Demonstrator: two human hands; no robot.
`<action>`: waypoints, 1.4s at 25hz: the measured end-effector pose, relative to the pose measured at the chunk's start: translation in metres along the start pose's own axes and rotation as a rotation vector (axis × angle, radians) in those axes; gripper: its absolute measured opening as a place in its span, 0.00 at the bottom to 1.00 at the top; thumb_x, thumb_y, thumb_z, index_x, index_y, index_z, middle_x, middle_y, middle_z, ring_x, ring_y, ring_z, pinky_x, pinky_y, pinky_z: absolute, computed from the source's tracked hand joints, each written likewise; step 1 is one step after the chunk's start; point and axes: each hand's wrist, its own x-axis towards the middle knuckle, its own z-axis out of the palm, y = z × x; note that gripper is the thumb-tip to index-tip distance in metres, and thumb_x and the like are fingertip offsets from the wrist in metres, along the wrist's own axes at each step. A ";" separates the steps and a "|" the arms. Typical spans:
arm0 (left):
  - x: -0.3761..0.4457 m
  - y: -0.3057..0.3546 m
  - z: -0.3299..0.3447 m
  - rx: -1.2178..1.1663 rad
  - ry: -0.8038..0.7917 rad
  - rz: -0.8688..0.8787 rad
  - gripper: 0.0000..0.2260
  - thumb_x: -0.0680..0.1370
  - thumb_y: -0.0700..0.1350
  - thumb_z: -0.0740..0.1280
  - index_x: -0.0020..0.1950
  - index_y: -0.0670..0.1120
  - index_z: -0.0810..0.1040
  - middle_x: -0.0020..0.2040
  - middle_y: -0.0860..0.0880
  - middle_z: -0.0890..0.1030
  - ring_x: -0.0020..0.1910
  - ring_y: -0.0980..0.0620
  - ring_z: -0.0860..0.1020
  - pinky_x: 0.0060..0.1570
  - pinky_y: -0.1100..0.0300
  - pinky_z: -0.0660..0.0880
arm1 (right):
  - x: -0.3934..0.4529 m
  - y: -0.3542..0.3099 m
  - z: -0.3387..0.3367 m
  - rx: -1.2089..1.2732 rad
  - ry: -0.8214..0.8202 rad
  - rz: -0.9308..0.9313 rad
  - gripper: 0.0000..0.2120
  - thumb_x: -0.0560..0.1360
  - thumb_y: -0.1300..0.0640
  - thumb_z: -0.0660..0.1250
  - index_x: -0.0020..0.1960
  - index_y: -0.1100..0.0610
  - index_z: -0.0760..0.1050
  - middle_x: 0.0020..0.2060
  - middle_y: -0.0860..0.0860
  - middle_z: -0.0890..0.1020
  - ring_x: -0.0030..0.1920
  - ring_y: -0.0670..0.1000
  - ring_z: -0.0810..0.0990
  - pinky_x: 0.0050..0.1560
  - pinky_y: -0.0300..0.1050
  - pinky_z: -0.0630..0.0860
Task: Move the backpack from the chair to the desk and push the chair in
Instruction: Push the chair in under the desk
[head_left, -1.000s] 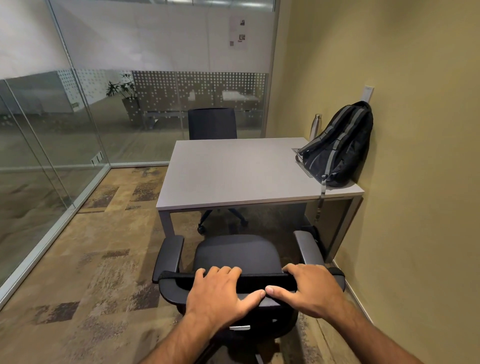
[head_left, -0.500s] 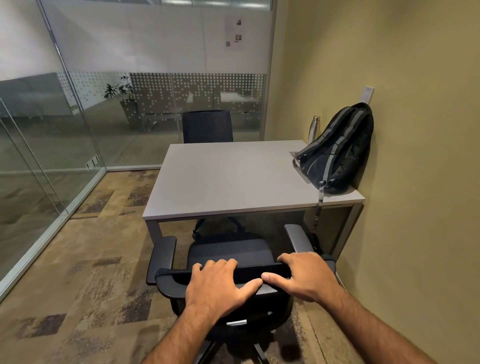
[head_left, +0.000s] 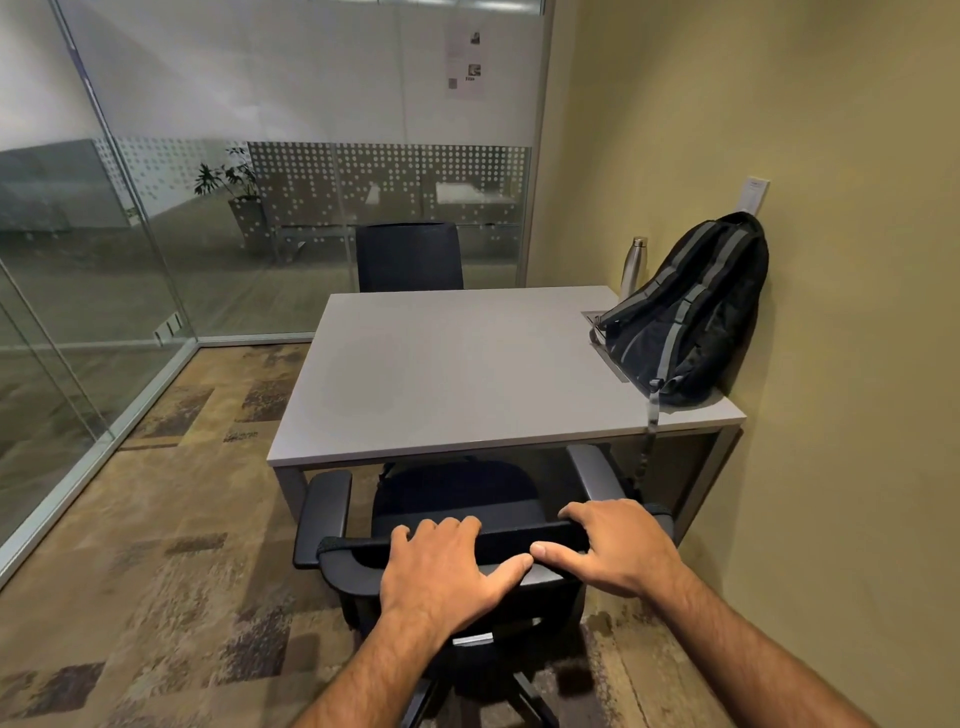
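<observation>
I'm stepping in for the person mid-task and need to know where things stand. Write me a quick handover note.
Left hand: gripping the top of the near chair's backrest.
Right hand: gripping the same backrest, to the right.
Backpack: already on the desk, at its right side, leaning on the wall.
Done: backpack moved.
Left: the seat's front is just under the desk edge; probably push the chair further in, then let go.

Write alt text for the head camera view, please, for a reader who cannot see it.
Two bare hands, left hand and right hand, grip the top of a black office chair at a grey desk. A black backpack sits on the desk against the wall.
</observation>
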 end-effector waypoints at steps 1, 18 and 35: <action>0.006 -0.001 0.000 0.001 0.000 0.001 0.45 0.69 0.81 0.43 0.70 0.53 0.74 0.64 0.53 0.81 0.65 0.49 0.76 0.69 0.43 0.66 | 0.006 0.001 0.001 -0.001 -0.001 0.000 0.54 0.66 0.13 0.40 0.66 0.48 0.81 0.52 0.45 0.88 0.53 0.46 0.85 0.55 0.48 0.79; 0.053 -0.015 -0.002 -0.013 -0.003 -0.009 0.46 0.68 0.83 0.43 0.68 0.53 0.75 0.61 0.54 0.82 0.62 0.50 0.78 0.68 0.43 0.67 | 0.056 0.014 0.014 0.059 0.015 -0.012 0.52 0.66 0.12 0.43 0.64 0.48 0.82 0.51 0.44 0.88 0.51 0.45 0.85 0.54 0.44 0.80; 0.037 -0.015 -0.001 -0.006 -0.031 0.012 0.46 0.68 0.83 0.43 0.73 0.55 0.72 0.68 0.55 0.79 0.68 0.51 0.74 0.71 0.42 0.64 | 0.035 0.007 0.012 0.041 0.008 0.003 0.51 0.66 0.12 0.42 0.62 0.48 0.83 0.50 0.44 0.88 0.51 0.45 0.85 0.57 0.48 0.80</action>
